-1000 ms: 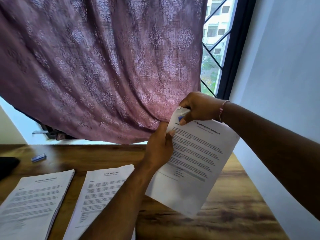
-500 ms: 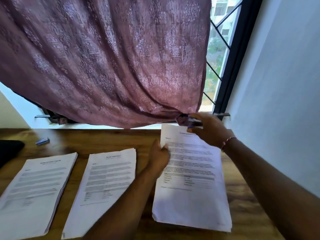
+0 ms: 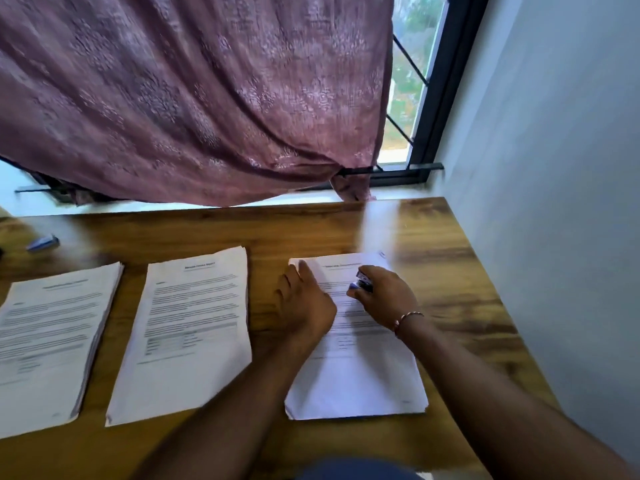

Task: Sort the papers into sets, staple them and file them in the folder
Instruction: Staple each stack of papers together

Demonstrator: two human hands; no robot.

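Seemingly the sorting is finished: three sets of printed papers lie side by side on the wooden desk (image 3: 450,271). Farthest left of the grip, a small blue object (image 3: 43,243) lies alone, too blurred to name. Next toward the grip come the left set (image 3: 52,341) and the middle set (image 3: 194,327), both squared up and untouched; whether either carries a staple is too fine to see. Just left of the grip, the left hand (image 3: 304,306) presses with straight fingers on the upper left edge of the right set (image 3: 360,382), which lies flat directly under the grip. The right hand (image 3: 388,299) curls around a small blue stapler (image 3: 363,282), held over that set's top half. I judge that stapling is under way at best and the filing is all left to do: no folder shows.
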